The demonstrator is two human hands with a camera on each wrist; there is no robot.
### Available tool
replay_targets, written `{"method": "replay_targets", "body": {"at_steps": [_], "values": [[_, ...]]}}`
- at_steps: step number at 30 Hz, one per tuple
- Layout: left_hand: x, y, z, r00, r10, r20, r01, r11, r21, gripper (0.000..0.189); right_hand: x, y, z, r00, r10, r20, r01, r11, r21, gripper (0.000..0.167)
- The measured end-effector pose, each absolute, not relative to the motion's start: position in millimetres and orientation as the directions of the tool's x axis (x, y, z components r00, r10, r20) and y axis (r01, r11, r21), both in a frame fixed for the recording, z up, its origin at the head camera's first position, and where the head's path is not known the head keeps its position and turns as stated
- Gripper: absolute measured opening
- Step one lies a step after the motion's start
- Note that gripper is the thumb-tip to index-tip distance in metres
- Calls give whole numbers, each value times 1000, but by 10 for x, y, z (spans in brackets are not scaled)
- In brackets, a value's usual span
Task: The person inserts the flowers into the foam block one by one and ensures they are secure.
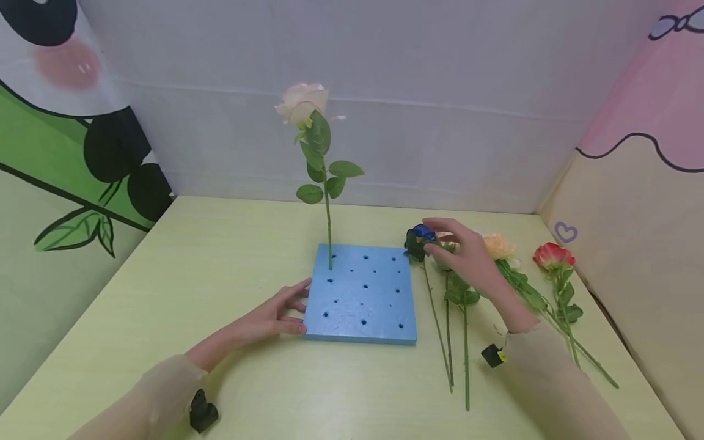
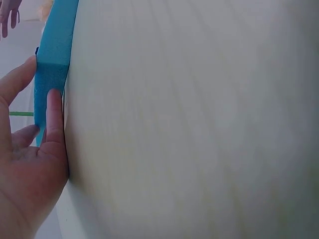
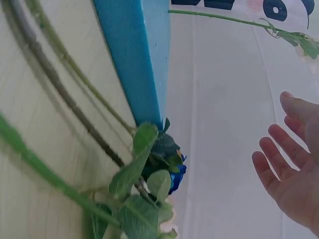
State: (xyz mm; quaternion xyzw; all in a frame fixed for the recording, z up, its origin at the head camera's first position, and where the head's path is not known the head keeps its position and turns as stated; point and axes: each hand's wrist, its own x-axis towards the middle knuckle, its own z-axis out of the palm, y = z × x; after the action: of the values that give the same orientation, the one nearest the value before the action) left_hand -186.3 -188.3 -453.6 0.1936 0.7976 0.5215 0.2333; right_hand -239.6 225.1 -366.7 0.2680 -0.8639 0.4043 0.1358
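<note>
A blue foam board (image 1: 379,305) with rows of holes lies flat on the table. Upright in its back left part stands a white rose (image 1: 302,102) on a long leafy stem. My left hand (image 1: 280,311) rests against the board's left edge; in the left wrist view its fingertips touch the blue side (image 2: 55,45). Above the flowers right of the board, my right hand (image 1: 467,253) has its fingers spread, nearest a blue rose (image 1: 416,239). The right wrist view shows this hand (image 3: 299,169) holding nothing, apart from the blue bloom (image 3: 177,177).
Beside the blue rose lie more stems with green leaves (image 1: 461,293), their blooms partly hidden by my right hand. Farther right are a peach rose (image 1: 498,245) and a red rose (image 1: 554,255). A white cloth backdrop (image 1: 440,153) rises behind the table.
</note>
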Motion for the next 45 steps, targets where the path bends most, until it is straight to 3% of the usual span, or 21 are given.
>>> {"method": "replay_targets", "body": {"at_steps": [30, 45], "values": [[-1868, -1872, -4532, -819, 554, -150, 91, 384, 919, 90, -1929, 3154, -3726, -837, -204, 508, -496, 675, -547, 58], [-1873, -1877, -4542, -821, 548, -161, 83, 393, 916, 90, -1641, 3749, -3772, -922, -63, 382, -290, 766, -574, 69]]}}
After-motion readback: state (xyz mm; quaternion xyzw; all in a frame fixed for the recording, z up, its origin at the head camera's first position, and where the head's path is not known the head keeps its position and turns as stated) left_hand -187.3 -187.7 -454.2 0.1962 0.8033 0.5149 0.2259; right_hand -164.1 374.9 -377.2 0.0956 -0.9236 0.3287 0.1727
